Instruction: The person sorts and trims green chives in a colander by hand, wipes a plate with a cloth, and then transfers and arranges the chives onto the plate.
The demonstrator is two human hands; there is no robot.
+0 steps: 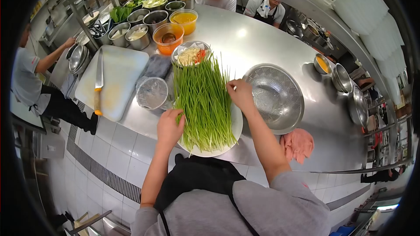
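Note:
A thick bundle of long green chives (203, 105) lies spread over a round white plate (236, 124), pale ends toward me. My left hand (169, 127) is at the bundle's lower left edge, its fingers bent and the thumb apart from them. On the far side, my right hand (240, 93) has its fingers curled together at the right edge of the chives. Whether a blade is pinched in it is too small to make out. Just right of that hand sits a perforated metal colander (280, 100). A plastic-covered tub (153, 93) stands left of the chives.
A white cutting board (118, 72) with a knife (99, 81) lies at left. Tubs of orange liquid (168, 38) and yellow liquid (184, 21) stand behind, among several metal containers. A pink cloth (297, 145) hangs at the front edge. Co-workers stand left and opposite.

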